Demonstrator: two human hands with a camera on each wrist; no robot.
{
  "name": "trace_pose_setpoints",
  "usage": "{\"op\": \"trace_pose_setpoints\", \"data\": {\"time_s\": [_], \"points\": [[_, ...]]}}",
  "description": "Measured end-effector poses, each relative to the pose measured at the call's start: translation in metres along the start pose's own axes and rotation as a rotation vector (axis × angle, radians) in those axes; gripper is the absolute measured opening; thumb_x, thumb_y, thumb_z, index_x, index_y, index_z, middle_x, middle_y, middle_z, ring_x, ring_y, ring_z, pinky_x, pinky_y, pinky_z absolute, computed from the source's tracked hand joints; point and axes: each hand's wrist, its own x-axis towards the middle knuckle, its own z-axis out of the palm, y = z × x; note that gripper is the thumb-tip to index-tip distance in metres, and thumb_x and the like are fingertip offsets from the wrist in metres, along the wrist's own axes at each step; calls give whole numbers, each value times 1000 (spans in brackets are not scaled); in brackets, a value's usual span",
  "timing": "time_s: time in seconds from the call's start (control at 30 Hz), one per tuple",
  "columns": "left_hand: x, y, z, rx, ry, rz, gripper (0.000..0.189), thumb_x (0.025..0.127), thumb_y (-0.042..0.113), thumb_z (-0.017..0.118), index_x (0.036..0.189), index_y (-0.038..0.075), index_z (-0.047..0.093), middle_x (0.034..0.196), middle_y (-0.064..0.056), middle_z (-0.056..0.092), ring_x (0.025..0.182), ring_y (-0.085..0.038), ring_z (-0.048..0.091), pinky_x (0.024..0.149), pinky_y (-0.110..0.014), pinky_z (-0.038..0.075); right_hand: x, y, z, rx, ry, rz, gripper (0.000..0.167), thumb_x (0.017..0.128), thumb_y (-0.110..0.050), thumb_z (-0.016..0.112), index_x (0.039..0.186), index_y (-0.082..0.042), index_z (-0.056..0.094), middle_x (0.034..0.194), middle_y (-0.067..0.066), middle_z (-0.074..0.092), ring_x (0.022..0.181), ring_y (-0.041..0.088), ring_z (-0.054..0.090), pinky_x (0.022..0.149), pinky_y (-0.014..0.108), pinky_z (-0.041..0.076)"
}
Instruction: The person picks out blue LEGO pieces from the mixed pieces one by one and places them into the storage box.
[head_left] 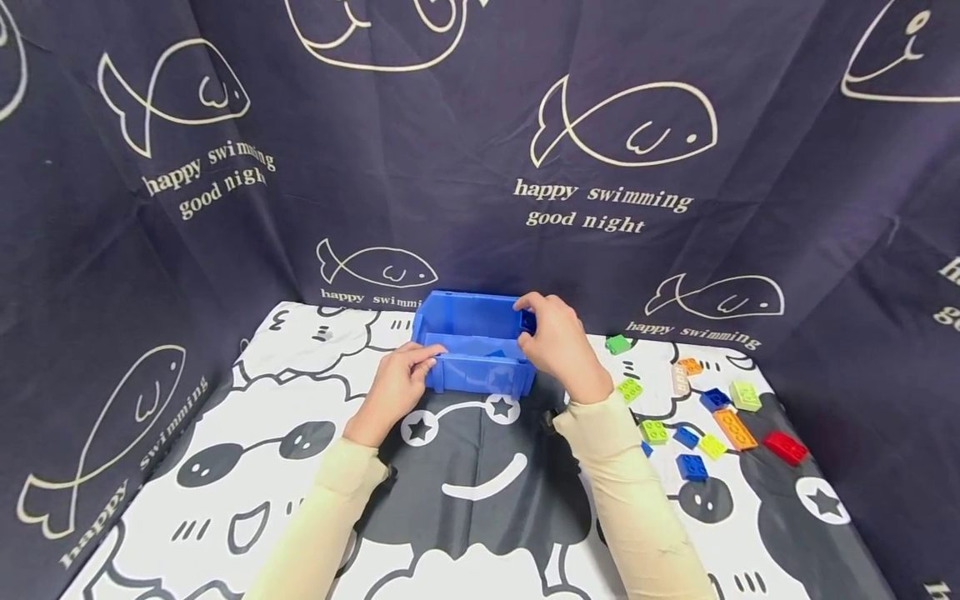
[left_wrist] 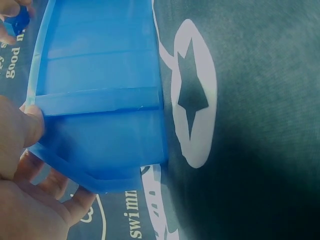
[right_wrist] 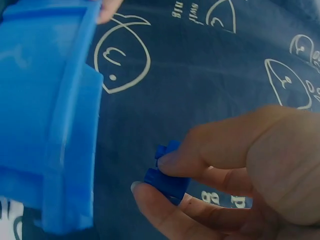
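A blue plastic bin (head_left: 468, 375) stands near the back of the cloth-covered surface. At its front left corner, my left hand (head_left: 397, 385) grips the rim. The left wrist view shows the thumb (left_wrist: 34, 125) on the rim and the fingers round the outside of the wall. By the bin's right side, my right hand (head_left: 561, 343) pinches a blue toy brick (right_wrist: 167, 186) between thumb and fingers, its studs partly covered. A darker blue piece (head_left: 497, 353) shows inside the bin, mostly hidden by the front wall.
Several loose toy bricks lie to the right, among them a red brick (head_left: 785, 447), an orange brick (head_left: 735, 429), a blue brick (head_left: 692, 467) and a green brick (head_left: 618, 344). A dark fish-print curtain (head_left: 465, 192) hangs close behind the bin.
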Motion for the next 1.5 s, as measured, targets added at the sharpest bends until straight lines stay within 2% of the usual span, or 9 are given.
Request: {"op": "trace_pose_setpoints", "data": {"time_s": [0.3, 0.43, 0.63, 0.9, 1.17, 1.5], "points": [[3, 0, -1, 5, 5, -7, 26, 96, -1, 69, 116, 11, 80, 98, -8, 74, 84, -23, 64, 78, -40, 53, 7, -8, 15, 0, -38, -24, 42, 85, -3, 69, 127, -8, 68, 129, 18, 64, 118, 35, 61, 100, 52, 50], [4, 0, -1, -4, -2, -11, 25, 97, 0, 68, 116, 10, 79, 98, -9, 74, 85, -24, 64, 79, -41, 53, 9, -10, 19, -13, -65, -24, 42, 85, -3, 69, 127, -9, 67, 125, 17, 65, 115, 34, 61, 98, 50, 51], [4, 1, -1, -7, -1, -11, 24, 97, 0, 68, 117, 9, 79, 99, -9, 74, 89, -25, 67, 83, -42, 54, 9, -11, 22, -24, -92, -1, 43, 85, -3, 68, 128, -10, 66, 121, 17, 64, 109, 32, 62, 96, 48, 52], [4, 1, -1, 0, 5, -10, 25, 97, 1, 69, 117, 11, 79, 99, -8, 74, 89, -25, 66, 83, -42, 54, 5, -7, 21, -7, -100, 41, 41, 87, -5, 69, 128, -9, 66, 123, 16, 63, 110, 31, 61, 98, 48, 53], [4, 0, -1, 3, 3, -17, 25, 97, 1, 68, 117, 11, 79, 98, -9, 74, 84, -23, 64, 79, -40, 52, -2, -3, 9, 7, -69, 21, 38, 87, -7, 70, 125, -8, 67, 116, 15, 62, 102, 31, 59, 92, 47, 53], [-1, 1, 2, 5, 3, -22, 24, 97, 2, 68, 116, 11, 80, 99, -9, 74, 82, -23, 62, 76, -40, 51, -20, 7, -23, -11, 34, -22, 37, 84, -8, 68, 121, -6, 70, 108, 17, 65, 98, 33, 60, 85, 50, 50]]}}
